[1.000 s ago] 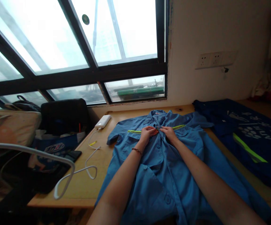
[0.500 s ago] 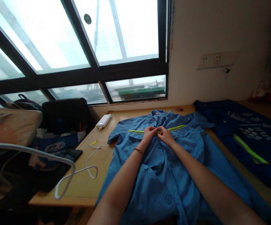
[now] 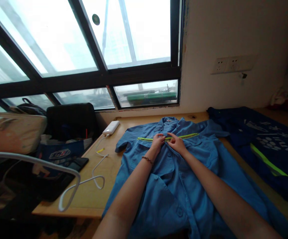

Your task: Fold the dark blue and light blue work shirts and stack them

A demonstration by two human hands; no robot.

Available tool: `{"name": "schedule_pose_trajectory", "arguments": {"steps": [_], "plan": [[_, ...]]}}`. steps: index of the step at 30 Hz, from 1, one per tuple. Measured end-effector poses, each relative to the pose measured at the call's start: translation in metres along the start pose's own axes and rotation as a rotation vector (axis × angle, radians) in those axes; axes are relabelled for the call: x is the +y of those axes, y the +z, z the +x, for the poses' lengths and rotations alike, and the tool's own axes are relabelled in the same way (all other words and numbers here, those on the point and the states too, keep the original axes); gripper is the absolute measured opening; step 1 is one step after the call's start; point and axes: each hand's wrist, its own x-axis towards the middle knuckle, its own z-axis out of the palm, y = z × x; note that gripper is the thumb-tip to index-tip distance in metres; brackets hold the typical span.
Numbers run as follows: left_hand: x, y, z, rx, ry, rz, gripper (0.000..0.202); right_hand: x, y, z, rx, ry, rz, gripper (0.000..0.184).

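A blue short-sleeved work shirt (image 3: 144, 196) lies spread on the wooden table, its collar toward the wall. Across its chest runs a yellow-green reflective stripe (image 3: 188, 135). My left hand (image 3: 158, 141), with a beaded bracelet at the wrist, pinches the shirt's front edge at the stripe. Just to the right, my right hand (image 3: 177, 145) has its index finger raised, while its other fingers curl on the front placket and hold the cloth. Below the hands, shirt buttons (image 3: 179, 212) show along the opening. Whatever lies between the fingertips is too small to make out.
A white power bank (image 3: 111, 127) with a white cable (image 3: 98, 181) lies on the table (image 3: 84, 202) at left. Dark blue printed clothing (image 3: 263, 142) is at right. Bags (image 3: 59, 152) crowd the left side. Wall sockets (image 3: 233, 64) sit above the table.
My right index finger has lifted away from the left fingertips, and a small gap has opened between the hands. The shirt stays in place; the view has shifted slightly.
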Motion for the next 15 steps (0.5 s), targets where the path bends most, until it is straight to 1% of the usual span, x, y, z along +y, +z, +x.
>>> {"name": "schedule_pose_trajectory", "arguments": {"steps": [4, 8, 15], "plan": [[-0.0013, 0.0021, 0.0015, 0.029, 0.007, 0.004, 0.029, 0.0001, -0.0021, 0.0006, -0.023, 0.024, -0.028, 0.05], [-0.0024, 0.0038, 0.0021, 0.037, 0.043, -0.004, 0.033, 0.0022, -0.0018, 0.002, -0.034, 0.042, -0.062, 0.05], [-0.005, 0.0038, 0.001, -0.017, 0.136, -0.047, 0.038, 0.0033, 0.0002, 0.0029, -0.021, 0.082, -0.057, 0.043]]}}
